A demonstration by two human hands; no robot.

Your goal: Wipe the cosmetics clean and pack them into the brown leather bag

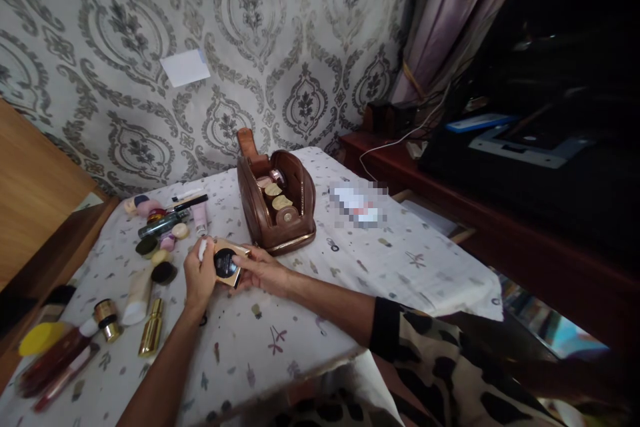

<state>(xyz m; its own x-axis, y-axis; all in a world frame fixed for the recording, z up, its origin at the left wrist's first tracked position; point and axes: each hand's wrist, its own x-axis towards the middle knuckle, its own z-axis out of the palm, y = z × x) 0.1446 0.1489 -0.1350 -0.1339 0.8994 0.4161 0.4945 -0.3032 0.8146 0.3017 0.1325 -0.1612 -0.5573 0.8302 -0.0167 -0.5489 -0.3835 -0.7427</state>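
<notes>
Between my two hands is a small gold square box (218, 269) with a round black label, tilted toward me above the table. My left hand (199, 275) grips its left side, and a small white thing I cannot make out shows by the fingers. On the right side my right hand (264, 271) is closed on the same box, a finger lying over the label. Just beyond my hands stands a brown leather toiletry bag (280, 233), its zip and flap open. Gold-topped jars (280, 202) and other small items lie inside it.
Cosmetics cover the table's left side, among them a gold bottle (151, 330), a cream tube (137, 297), a black lid (163, 272) and a green bottle (159, 225). A blurred-out item (357, 205) lies right of the bag. A dark red desk (395, 167) adjoins.
</notes>
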